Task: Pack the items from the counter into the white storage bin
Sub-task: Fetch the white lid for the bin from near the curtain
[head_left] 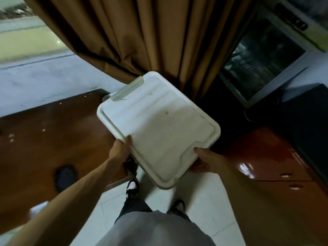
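Left hand [120,150] grips the white lid [159,125] at its near edge, thumb on top. Right hand [205,159] grips the same edge.

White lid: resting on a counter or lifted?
Lifted: left hand and right hand grip the white lid by its near edge, above the floor.

I have one view only, a wide-angle camera on the person's head. It looks forward and steeply down, close over the lid [159,125], which sits mid-frame. Beyond the lid hangs the curtain [142,41]; beneath the lid, the floor [204,201] and a shoe [132,187].
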